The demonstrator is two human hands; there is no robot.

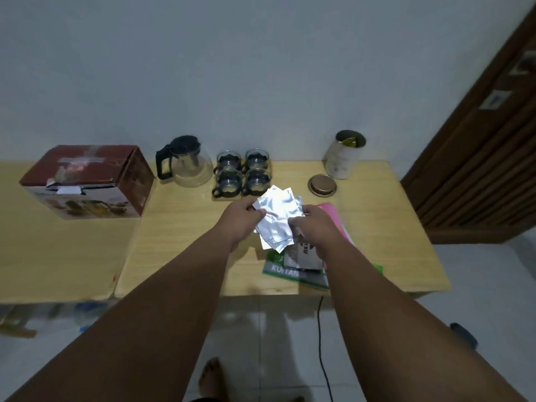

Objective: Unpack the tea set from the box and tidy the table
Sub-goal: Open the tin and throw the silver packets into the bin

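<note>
Both hands hold a bunch of silver foil sachets (pixel 277 216) above the middle of the wooden table (pixel 185 242). My left hand (pixel 242 219) grips their left edge and my right hand (pixel 314 227) grips their right side. Behind them stand a glass teapot (pixel 187 162) with a black lid and handle, and several glass cups (pixel 243 174) in dark holders, grouped in a square. The red tea set box (pixel 87 181) rests at the far left, its flap closed.
An open white tin (pixel 345 155) stands at the back right with its round lid (pixel 322 184) lying in front. A pink folder (pixel 338 219), a green booklet (pixel 285 271) and a dark card lie under my right hand. A black cable (pixel 322 343) hangs below the table edge.
</note>
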